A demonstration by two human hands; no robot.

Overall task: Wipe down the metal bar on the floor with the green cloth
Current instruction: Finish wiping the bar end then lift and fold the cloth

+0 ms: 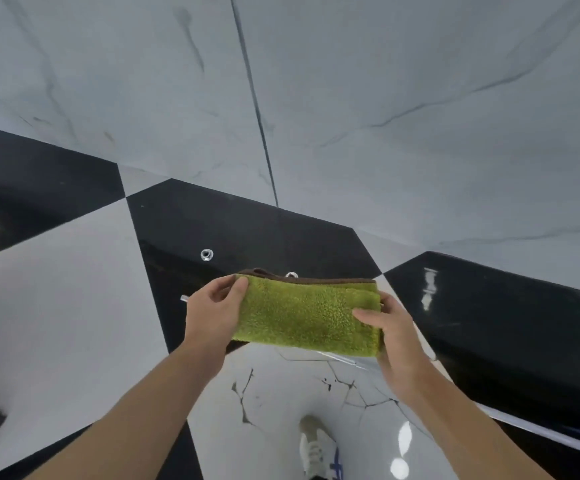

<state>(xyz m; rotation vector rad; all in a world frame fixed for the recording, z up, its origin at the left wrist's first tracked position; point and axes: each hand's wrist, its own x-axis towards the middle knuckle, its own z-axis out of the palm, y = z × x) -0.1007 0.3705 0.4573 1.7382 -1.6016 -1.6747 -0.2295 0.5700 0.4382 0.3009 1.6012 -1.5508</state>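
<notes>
A glossy floor of black and white tiles (56, 289) meets a pale grey marbled wall (385, 98). One folded fuzzy green cloth with a brown edge (305, 313) is held flat above the floor. Two bare hands grip it: the left hand (212, 313) pinches one end, the right hand (392, 330) the other, thumbs on top. One thin shiny metal bar (184, 298) pokes out behind the left hand, mostly hidden. Two round metal fittings (206, 254) sit on the black tile. One white shoe (316, 448) shows below.
</notes>
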